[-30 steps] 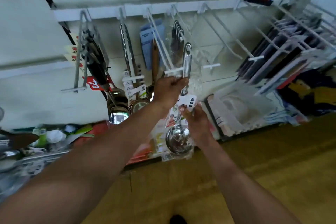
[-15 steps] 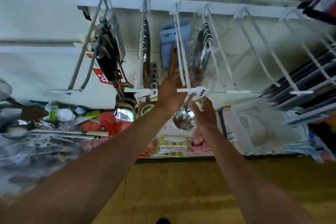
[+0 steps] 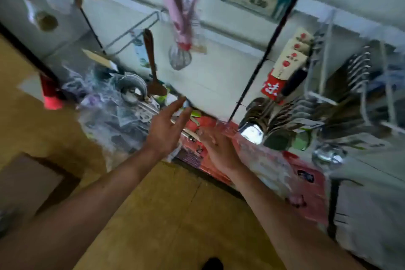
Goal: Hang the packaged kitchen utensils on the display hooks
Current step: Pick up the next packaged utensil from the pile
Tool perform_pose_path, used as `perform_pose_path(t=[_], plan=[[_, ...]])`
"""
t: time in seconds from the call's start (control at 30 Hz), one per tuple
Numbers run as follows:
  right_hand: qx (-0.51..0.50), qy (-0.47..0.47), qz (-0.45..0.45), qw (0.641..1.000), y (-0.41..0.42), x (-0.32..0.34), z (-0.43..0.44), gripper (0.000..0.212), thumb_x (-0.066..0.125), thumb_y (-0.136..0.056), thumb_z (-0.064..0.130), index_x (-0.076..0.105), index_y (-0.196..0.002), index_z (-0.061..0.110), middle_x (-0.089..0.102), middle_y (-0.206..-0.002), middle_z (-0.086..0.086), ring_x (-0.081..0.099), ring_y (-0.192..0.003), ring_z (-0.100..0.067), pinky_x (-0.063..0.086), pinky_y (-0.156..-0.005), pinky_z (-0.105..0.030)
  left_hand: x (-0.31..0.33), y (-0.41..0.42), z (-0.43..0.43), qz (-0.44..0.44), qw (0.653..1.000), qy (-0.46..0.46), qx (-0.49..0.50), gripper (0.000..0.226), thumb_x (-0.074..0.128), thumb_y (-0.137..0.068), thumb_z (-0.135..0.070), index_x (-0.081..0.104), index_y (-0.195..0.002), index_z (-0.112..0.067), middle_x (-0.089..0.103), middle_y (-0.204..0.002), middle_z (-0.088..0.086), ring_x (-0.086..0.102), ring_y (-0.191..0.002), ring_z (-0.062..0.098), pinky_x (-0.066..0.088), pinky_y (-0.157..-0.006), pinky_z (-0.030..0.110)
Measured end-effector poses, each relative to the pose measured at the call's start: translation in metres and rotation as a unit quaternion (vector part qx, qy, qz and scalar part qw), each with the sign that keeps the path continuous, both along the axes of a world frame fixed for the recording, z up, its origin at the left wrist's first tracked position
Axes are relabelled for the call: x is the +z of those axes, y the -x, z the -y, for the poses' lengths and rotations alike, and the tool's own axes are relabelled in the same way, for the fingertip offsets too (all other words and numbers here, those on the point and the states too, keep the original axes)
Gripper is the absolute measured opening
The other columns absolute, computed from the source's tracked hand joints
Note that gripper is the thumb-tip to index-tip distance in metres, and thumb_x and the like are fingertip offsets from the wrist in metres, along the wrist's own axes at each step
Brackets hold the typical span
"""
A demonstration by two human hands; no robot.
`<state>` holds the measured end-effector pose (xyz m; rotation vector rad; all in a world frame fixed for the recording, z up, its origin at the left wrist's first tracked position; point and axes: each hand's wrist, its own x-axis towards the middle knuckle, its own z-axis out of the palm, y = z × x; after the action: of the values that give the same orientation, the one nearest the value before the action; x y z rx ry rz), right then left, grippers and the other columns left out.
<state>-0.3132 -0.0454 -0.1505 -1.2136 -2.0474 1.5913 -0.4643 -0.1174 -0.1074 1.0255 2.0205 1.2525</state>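
Both hands have left the hook: left hand [image 3: 163, 131] and right hand [image 3: 219, 149] hover open-fingered, each grip empty (view blurred), near the packaged ladles [image 3: 282, 120] hanging at right.

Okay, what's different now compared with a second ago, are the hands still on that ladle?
Both hands have let go of the packaged ladle and come down off the hooks. The left hand and right hand are now open and empty, reaching toward the pile of packaged utensils at floor level. The view has swung left. The ladles already hung still hang on the hooks.
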Motion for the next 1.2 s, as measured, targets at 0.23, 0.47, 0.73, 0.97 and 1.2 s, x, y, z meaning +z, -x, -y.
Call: perform_pose_path(t=[0.23,0.47,0.73,0.97,1.2], plan=[[0.084,-0.185,-0.014,0.979,0.175,0.011,0.096,0.057,0.043,-0.097,0.050,0.045,-0.144,0.019,0.053,-0.142,-0.004,0.050,-0.129,-0.018,0.042,-0.107,-0.036,0.005,0.168,0.155,-0.073,0.982,0.015,0.172,0.057,0.048,-0.099,-0.052,0.044,-0.149,-0.024,0.046,-0.150,-0.003,0.040,-0.139,0.013,0.031,-0.108,0.022],[0.289,-0.277,-0.007,0.916,0.341,0.038,0.234,0.066,0.037,-0.099,0.057,0.034,-0.152,0.017,0.040,-0.154,-0.005,0.033,-0.142,-0.018,0.029,-0.113,-0.029,0.012,0.301,0.342,-0.087,0.946,0.053,0.309,0.059,0.044,-0.098,-0.056,0.044,-0.148,-0.025,0.049,-0.149,0.004,0.047,-0.135,0.022,0.035,-0.106,0.027],[0.400,-0.289,-0.054,0.868,0.483,0.030,0.403,0.070,0.039,-0.095,0.056,0.041,-0.147,0.009,0.044,-0.150,-0.013,0.037,-0.140,-0.025,0.027,-0.116,-0.032,0.008,0.383,0.537,-0.070,0.884,0.069,0.456,0.058,0.042,-0.098,-0.062,0.043,-0.148,-0.033,0.051,-0.147,0.001,0.054,-0.125,0.024,0.041,-0.107,0.036],[0.471,-0.258,-0.059,0.841,0.559,0.012,0.517,0.070,0.038,-0.097,0.058,0.032,-0.152,0.013,0.034,-0.157,-0.008,0.028,-0.146,-0.022,0.029,-0.117,-0.047,-0.006,0.417,0.658,-0.056,0.841,0.106,0.527,0.072,0.034,-0.093,-0.073,0.039,-0.150,-0.030,0.044,-0.153,0.002,0.036,-0.142,0.020,0.032,-0.116,0.045],[0.488,-0.194,-0.038,0.850,0.654,-0.023,0.552,0.062,0.040,-0.102,0.046,0.026,-0.155,0.016,0.029,-0.160,-0.004,0.024,-0.147,-0.019,0.023,-0.121,-0.038,-0.041,0.494,0.692,-0.001,0.819,0.150,0.554,0.069,0.029,-0.093,-0.076,0.032,-0.150,-0.038,0.044,-0.153,-0.001,0.041,-0.140,0.021,0.036,-0.112,0.056]])
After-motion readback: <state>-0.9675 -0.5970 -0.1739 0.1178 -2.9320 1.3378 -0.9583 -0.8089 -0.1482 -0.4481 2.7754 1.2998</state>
